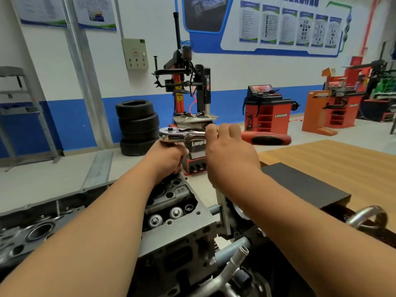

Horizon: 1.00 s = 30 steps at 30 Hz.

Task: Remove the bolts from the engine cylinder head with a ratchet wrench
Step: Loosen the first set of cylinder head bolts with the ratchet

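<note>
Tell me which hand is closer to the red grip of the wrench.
Right. The right hand holds the wrench by its metal shaft, just beside the red grip; the left hand is at the far end, under its head.

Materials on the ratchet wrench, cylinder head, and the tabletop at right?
The ratchet wrench: head and shank look like chrome-plated steel, mirror reflections; handle grip seems red and black plastic or rubber, matte. The cylinder head: likely cast aluminium, dull grey, grainy surface. The tabletop: wood or wood-look laminate, visible grain; can't tell which.

Bare left grip (pixel 169 156) and bare right grip (pixel 229 151) on bare forearms (pixel 107 221).
</note>
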Tool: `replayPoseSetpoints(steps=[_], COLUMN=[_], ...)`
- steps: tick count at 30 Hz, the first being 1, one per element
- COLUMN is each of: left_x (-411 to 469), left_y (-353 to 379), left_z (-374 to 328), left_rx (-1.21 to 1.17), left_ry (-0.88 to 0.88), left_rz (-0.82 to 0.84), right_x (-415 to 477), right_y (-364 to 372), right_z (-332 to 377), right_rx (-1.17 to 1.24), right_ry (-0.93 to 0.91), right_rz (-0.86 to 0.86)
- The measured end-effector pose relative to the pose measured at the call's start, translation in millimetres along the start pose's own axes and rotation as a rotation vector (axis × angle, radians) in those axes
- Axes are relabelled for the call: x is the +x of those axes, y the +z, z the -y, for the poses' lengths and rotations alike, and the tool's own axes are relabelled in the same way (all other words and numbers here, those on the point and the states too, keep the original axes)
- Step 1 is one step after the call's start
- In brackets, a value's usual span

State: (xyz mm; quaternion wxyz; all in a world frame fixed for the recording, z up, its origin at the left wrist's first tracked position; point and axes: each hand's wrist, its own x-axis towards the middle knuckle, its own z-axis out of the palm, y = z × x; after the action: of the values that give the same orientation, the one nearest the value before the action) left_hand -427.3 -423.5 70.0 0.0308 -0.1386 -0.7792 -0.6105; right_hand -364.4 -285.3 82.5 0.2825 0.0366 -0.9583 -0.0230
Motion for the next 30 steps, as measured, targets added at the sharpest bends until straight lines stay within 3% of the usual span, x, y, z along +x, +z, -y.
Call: replayPoseSetpoints(steps=[4,6,11,14,17,21,25,30], left_x=[-6,-7,1,4,6,7,4,-2], left_y=[1,0,-2,-6,-13,-10,-4,-1], left_z=[-4,-5,4,6,4,4,1,-1], left_rx=[0.177,0.267,0.023,-0.037,-0.109,-0.053,0.001,0.088], left_ry=[0.041,0.073,0.037,0.038,-0.038,-0.004,0.079,0.097], left_rz=[-0.042,-0.066,0.001,0.037,0.055,0.077,0.082,0.038], right_x=[-64,-66,21,81,115,107,37,-49], right_y=[-17,-18,-1,23,36,45,22,-13], right_z=[20,27,-4,-3,25,22,-10,13], right_rx=[0.016,0.021,0.119,0.395,0.46,0.537,0.32,0.002], right_ry=[-0.196,-0.203,-0.045,-0.128,-0.238,-0.152,-0.051,-0.204], right_rz=[-0.054,-0.054,-0.056,0.027,0.093,-0.013,-0.157,-0.1])
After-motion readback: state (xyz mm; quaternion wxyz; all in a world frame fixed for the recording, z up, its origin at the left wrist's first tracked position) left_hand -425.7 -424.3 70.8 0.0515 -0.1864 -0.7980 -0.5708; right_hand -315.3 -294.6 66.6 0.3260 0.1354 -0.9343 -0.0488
